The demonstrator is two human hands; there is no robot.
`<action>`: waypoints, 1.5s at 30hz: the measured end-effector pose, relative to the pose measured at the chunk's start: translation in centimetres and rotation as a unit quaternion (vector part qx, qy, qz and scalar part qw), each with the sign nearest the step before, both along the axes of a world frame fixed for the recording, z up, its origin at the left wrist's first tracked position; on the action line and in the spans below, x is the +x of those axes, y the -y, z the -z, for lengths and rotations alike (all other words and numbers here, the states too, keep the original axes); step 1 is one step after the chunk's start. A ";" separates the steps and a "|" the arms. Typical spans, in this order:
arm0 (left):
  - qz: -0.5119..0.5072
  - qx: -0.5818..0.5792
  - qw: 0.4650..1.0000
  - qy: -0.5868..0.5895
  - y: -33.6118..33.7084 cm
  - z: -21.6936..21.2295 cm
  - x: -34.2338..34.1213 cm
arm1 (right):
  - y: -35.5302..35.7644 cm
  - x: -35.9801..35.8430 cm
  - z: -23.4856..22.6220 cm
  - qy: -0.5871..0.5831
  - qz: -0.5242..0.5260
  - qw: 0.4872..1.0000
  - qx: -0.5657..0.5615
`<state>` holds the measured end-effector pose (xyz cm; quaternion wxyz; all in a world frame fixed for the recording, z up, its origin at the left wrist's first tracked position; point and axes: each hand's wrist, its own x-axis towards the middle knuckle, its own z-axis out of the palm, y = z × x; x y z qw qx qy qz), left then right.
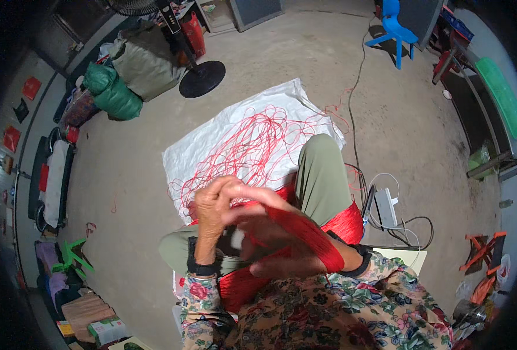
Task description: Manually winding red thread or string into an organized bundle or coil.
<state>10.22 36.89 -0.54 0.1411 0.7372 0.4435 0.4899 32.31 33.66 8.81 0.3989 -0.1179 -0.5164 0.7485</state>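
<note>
the flowery shirt (322, 309) is closest. red thread (314, 242) wraps around the right hand (290, 256), just beside the left hand (211, 204); more lies tangled on the white sheet (191, 140). it's blurry, so i can't tell if either grip is pinching.

Silky red thread (306, 234), crinkled white plastic-like sheet (195, 149), matt concrete-like floor (131, 175).

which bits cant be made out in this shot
All in the head view:
Right hand: fingertips blurred.
Left hand: blur hides whether its fingertips grip the red thread.
Fan: top cut off by the upper edge.
Blue chair: likewise cut off.
Green bag: contents hidden by its sides.
</note>
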 end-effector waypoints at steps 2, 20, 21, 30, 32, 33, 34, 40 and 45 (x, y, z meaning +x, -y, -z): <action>0.101 0.053 0.992 -0.047 0.6 0.8 1.8 | -2.3 -1.6 0.9 0.007 0.147 0.960 0.240; -0.048 -0.132 0.987 0.080 -1.5 -9.4 -0.3 | 0.9 -1.2 0.7 0.047 0.113 0.970 0.209; -0.007 -0.146 0.987 0.059 -1.2 -8.2 0.4 | 0.9 -1.3 0.3 0.013 0.097 0.975 0.200; 0.218 -0.165 0.951 -0.142 6.9 -0.4 6.3 | -8.8 -3.0 3.9 0.159 0.298 0.864 0.373; 0.250 -0.177 0.928 -0.214 8.2 -2.6 5.7 | -9.1 -3.8 5.9 0.209 0.330 0.871 0.299; 0.252 -0.186 0.918 -0.242 8.4 -4.3 5.1 | -9.0 -3.6 6.7 0.248 0.322 0.848 0.340; 0.239 -0.190 0.914 -0.268 8.4 -6.2 4.4 | -8.3 -3.6 7.2 0.273 0.335 0.822 0.371; 0.111 -0.072 0.970 -0.202 1.7 -12.4 0.5 | -1.8 -2.4 4.5 0.167 0.172 0.924 0.297; 0.072 -0.122 0.989 -0.037 -1.0 -8.2 -0.6 | -0.4 0.3 1.3 0.006 -0.045 0.999 -0.029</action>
